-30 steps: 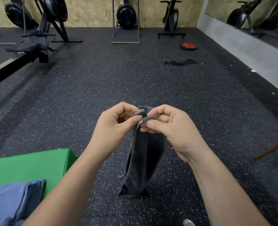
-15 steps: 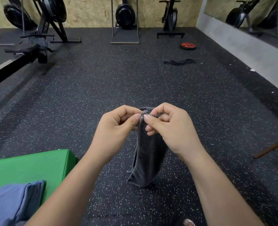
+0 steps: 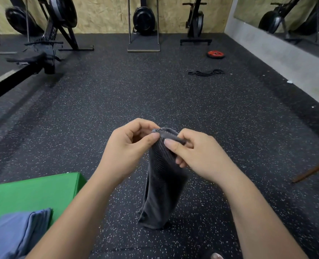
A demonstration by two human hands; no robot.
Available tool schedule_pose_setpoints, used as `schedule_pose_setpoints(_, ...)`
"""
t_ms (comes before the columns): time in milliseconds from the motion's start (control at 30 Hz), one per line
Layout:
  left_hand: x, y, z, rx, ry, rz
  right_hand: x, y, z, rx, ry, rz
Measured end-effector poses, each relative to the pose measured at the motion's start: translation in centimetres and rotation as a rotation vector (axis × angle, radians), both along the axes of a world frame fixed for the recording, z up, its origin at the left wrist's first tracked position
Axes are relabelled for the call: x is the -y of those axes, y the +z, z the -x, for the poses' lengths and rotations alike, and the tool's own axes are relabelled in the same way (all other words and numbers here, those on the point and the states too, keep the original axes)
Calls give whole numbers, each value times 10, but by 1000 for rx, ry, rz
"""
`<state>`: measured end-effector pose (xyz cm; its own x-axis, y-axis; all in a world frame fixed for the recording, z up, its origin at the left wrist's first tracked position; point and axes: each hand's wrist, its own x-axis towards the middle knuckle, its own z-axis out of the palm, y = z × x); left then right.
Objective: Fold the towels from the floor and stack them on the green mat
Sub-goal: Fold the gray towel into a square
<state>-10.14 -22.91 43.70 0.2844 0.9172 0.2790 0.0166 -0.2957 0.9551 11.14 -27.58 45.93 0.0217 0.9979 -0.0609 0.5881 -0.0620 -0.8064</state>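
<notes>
A dark grey towel [image 3: 163, 186] hangs in front of me above the speckled floor, bunched narrow, its lower end near the floor. My left hand [image 3: 128, 148] pinches its top edge between thumb and forefinger. My right hand [image 3: 196, 156] pinches the same edge a little to the right, fingers curled round the cloth. The green mat [image 3: 33, 191] lies at the lower left. On it rests a stack of folded blue towels [image 3: 16, 234], partly cut off by the frame's edge.
Black rubber gym floor [image 3: 155, 94] stretches ahead. A rowing machine [image 3: 33, 58] stands at the left, more machines along the back wall. A red weight plate [image 3: 215, 53] and a black band [image 3: 206, 72] lie far right. A brown stick [image 3: 313, 171] lies at the right.
My hands have drawn slightly apart along the towel's top edge, showing a short stretch of the hem between them. The hanging part sways a little.
</notes>
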Motion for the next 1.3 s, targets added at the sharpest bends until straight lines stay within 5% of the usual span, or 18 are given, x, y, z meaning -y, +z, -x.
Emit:
schedule_pose_setpoints(100,-4,3,9,27,16,0,-1,-6,-12,299,-57,30)
schedule_pose_setpoints(267,-12,7,24,27,76,-13,-2,-5,-20,428,-114,-87)
schedule_pose_setpoints(500,-22,5,37,1,230,-55,-2,3,-18,-192,-221,-280)
schedule_pose_setpoints(800,-23,3,31,2,284,-67,-5,3,-18,-453,-223,-424)
schedule_pose_setpoints(1100,-10,-1,9,-59,69,-35,4,7,-12,187,-136,-399)
schedule_pose_setpoints(1300,0,-5,-3,-122,-49,-38,1,-5,4,129,109,-239)
